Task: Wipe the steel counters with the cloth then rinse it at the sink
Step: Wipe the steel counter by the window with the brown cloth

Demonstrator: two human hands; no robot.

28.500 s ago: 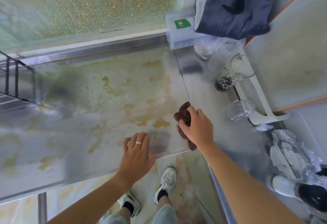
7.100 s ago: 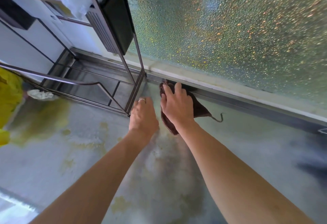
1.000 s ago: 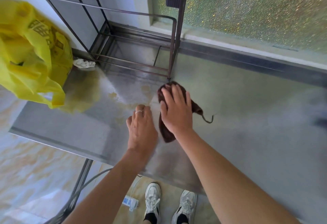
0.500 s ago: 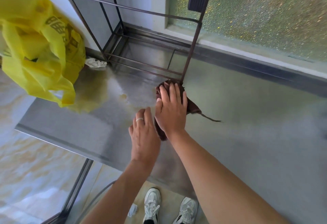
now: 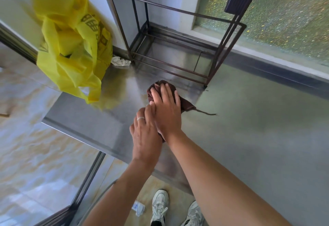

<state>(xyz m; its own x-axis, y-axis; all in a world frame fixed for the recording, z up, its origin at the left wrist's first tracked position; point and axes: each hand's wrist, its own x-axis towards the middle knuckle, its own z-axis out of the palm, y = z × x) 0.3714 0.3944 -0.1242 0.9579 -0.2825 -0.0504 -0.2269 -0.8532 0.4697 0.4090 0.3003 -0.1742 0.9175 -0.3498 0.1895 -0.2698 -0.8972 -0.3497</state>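
The steel tabletop fills most of the view, running from about 9 o'clock across to 3 and 5 o'clock, its near edge cutting diagonally down to 6 o'clock. A frosted window takes the 1 to 2 o'clock corner, with a pale sill under it. A dark metal rack stands on the tabletop at 12 o'clock, against the wall; its front right leg comes down just beyond the cloth, at about 1 o'clock from it. A yellow bag sits at 10 o'clock on the tabletop's left end, its lower flap hanging over the edge and a yellowish smear showing on the steel beside it. A small crumpled white rag lies between the bag and the rack, at 11 o'clock. Pale marbled floor shows at 8 o'clock, and two light sneakers stand at 6 o'clock beside a small white scrap.

The brown cloth lies bunched on the tabletop at the centre, just in front of the rack, a loose thread trailing from it toward 3 o'clock. The right hand lies flat on top of it, its fingers straight and close together, pressing the cloth down rather than curling round it. The left hand rests at 7 o'clock from the right one, touching it, with a ring on one finger; its fingers are extended and tucked against the edge of the right hand, gripping nothing.
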